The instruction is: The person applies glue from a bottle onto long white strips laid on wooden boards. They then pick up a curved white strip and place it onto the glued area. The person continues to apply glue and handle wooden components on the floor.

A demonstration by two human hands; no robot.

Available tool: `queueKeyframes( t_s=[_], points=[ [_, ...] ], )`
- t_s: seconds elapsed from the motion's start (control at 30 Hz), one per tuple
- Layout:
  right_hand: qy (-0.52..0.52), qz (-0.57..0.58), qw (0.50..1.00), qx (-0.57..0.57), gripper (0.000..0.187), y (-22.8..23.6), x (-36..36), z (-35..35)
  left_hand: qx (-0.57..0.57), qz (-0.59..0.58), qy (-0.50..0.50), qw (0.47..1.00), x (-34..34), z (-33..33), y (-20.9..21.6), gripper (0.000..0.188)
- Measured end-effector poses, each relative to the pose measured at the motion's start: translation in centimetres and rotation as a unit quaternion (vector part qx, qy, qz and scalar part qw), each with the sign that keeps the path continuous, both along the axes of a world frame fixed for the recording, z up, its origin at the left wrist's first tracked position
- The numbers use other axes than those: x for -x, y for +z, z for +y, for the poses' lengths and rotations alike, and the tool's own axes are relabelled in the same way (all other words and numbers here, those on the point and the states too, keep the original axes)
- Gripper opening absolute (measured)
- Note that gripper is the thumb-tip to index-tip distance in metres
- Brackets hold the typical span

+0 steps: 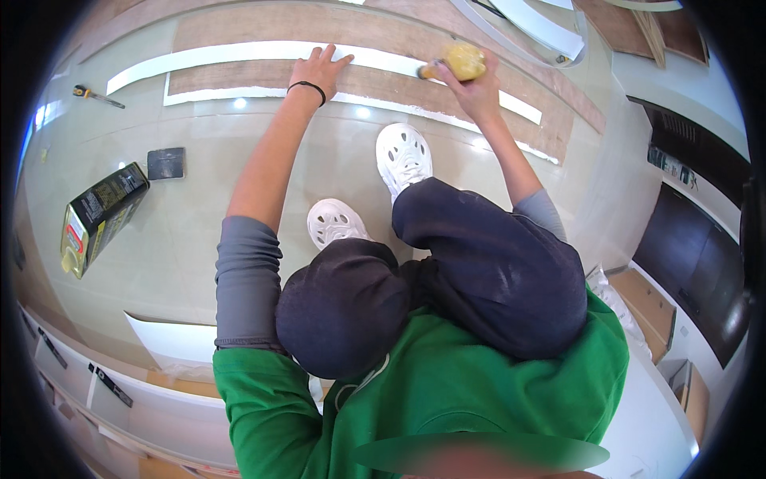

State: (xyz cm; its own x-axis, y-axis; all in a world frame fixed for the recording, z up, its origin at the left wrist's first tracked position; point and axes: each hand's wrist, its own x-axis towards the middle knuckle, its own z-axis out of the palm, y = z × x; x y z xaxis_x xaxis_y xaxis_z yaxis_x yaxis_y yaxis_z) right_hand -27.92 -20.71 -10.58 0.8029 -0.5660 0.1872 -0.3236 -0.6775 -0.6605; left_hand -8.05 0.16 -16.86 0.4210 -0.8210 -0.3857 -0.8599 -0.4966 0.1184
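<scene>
A long white strip (pixel 239 54) lies across a brown wooden board (pixel 415 97) on the floor in front of me. My left hand (pixel 319 72) presses on the strip near its middle, fingers spread, holding nothing; a dark band circles that wrist. Farther right, my right hand (pixel 476 86) is closed around a yellow rounded bottle (pixel 466 61). A narrow brownish neck with a dark tip points left from it, at the strip's surface; whether the tip touches I cannot tell. My fingers partly cover the bottle.
Left on the tiled floor are a screwdriver (pixel 99 96), a dark square piece (pixel 166 164) and a tall black-and-gold can (pixel 104 211). My white clogs (pixel 403 156) stand close to the board. Curved white pieces (pixel 535 28) lie at the far right.
</scene>
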Motion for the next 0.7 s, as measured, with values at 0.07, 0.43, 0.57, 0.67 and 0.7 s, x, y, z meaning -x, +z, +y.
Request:
queueKeyframes(
  t_s=[0.07, 0.43, 0.57, 0.67, 0.7],
  points=[
    [-0.017, -0.007, 0.999, 0.027, 0.075, -0.5, 2.6, -2.1, 0.001, 0.016, 0.006, 1.000, 0.2, 0.0, 0.1, 0.067],
    [-0.074, 0.013, 0.995, 0.067, 0.073, 1.2, 4.3, -3.3, 0.070, 0.037, 0.024, 0.997, -0.6, 1.1, -1.1, 0.064],
    [0.013, -0.049, 0.999, 0.018, 0.075, -1.3, -0.4, -2.7, 0.143, 0.053, 0.008, 0.988, -1.5, 1.9, -2.4, 0.057],
    [0.058, -0.010, 0.998, 0.013, 0.076, -0.4, -3.7, 0.0, 0.089, 0.025, 0.037, 0.995, -1.2, 1.8, -1.0, 0.057],
    [0.058, -0.005, 0.998, 0.008, 0.076, -0.2, -4.1, 0.2, 0.081, 0.028, 0.042, 0.995, -1.3, 1.9, -0.9, 0.059]
  ],
)
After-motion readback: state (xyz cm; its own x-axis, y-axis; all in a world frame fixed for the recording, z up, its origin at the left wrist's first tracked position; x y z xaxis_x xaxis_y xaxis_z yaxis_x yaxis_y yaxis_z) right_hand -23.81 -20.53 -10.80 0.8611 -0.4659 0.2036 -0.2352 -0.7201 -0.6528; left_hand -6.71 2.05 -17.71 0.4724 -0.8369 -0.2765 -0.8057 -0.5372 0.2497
